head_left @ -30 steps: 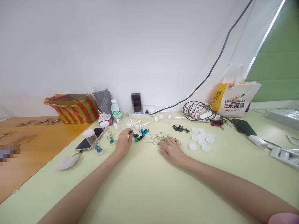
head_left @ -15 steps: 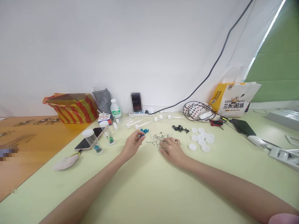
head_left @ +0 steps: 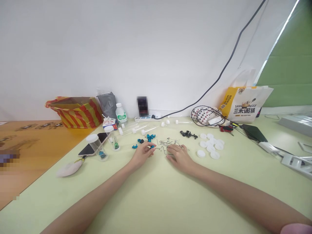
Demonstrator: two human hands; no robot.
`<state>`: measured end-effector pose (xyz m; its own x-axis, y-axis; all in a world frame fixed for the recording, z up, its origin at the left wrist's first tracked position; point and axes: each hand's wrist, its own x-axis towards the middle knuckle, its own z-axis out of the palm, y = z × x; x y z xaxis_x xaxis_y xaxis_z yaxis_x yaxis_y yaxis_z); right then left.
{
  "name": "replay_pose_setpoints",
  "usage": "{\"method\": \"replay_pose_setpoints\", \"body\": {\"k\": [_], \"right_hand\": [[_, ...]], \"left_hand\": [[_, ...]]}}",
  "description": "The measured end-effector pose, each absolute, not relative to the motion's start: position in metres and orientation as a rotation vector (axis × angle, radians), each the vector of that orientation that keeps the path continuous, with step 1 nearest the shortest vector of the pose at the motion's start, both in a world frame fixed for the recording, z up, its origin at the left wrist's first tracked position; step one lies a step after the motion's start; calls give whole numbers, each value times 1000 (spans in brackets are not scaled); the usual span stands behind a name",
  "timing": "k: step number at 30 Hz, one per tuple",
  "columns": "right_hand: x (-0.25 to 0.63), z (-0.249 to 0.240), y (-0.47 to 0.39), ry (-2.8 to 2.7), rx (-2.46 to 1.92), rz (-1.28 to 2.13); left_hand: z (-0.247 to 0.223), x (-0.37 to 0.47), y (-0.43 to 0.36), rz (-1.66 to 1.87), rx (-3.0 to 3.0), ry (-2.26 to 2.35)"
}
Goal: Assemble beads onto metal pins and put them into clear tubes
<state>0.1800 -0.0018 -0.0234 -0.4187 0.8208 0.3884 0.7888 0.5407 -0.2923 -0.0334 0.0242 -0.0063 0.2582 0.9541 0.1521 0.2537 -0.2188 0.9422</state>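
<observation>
Between the thumb and fingers of my left hand [head_left: 143, 153] is a small blue piece [head_left: 152, 147]. Several blue pieces [head_left: 150, 137] lie just beyond that hand. My right hand [head_left: 179, 157] rests palm down with its fingers spread on the edge of a pile of thin metal pins [head_left: 169, 142], and nothing shows in its grasp. Black pieces [head_left: 187, 134] are grouped behind and to the right of the pins. White round caps [head_left: 210, 143] lie to the right of my right hand. Two capped clear tubes, one with blue pieces [head_left: 97, 148] and one with green pieces [head_left: 113, 139], stand at the left.
More clear tubes [head_left: 151, 129] lie toward the wall. A phone [head_left: 90, 149] and a pale pouch [head_left: 69, 169] are at the left. Behind stand a striped bag [head_left: 78, 113] and a bottle [head_left: 121, 114]. A cable [head_left: 219, 76], a paper bag [head_left: 246, 105] and a power strip [head_left: 294, 162] are on the right.
My left hand has moved down and slightly right, toward the pins, and more blue pieces show behind it. The right hand has barely moved.
</observation>
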Motion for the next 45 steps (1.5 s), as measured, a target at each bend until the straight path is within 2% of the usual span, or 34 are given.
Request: {"method": "replay_pose_setpoints", "body": {"k": [15,24,45], "right_hand": [[180,-23,-3,-2290,-1274,124],[185,-32,8,-2048,-1262,209],[183,-27,3,-2012,-989,48]], "left_hand": [[-11,-32,24,997,1687,1132],[-12,-32,25,992,1694,1125],[-7,-30,20,1020,1819,1112]]}}
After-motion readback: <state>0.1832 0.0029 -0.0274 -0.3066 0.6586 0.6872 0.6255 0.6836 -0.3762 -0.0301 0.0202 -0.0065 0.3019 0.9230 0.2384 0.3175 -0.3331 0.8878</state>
